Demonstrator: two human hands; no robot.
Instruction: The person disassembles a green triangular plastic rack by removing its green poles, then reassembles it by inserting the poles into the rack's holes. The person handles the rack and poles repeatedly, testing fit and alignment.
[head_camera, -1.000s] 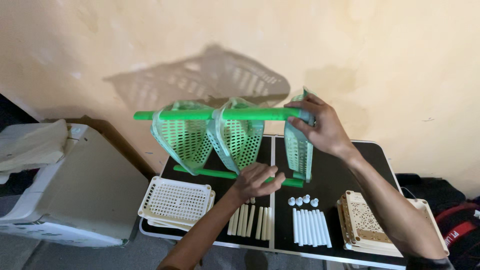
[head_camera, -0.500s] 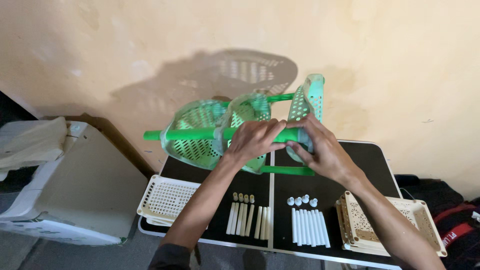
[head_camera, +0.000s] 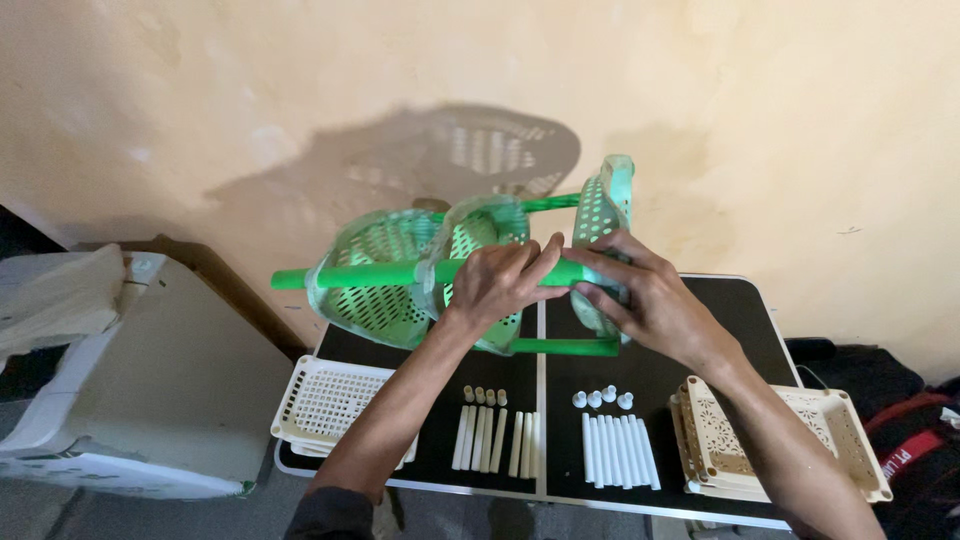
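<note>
Two hands, left hand (head_camera: 505, 283) and right hand (head_camera: 640, 300), wrap tight around the green pole (head_camera: 400, 272); I hold the green baskets (head_camera: 385, 280) level.

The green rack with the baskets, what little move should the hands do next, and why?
Probably slide the end basket further along the green pole and straighten it. It sits tilted compared with the other two baskets, and both the left hand and the right hand grip the pole right beside it, with the rack held up above the black table.
</note>
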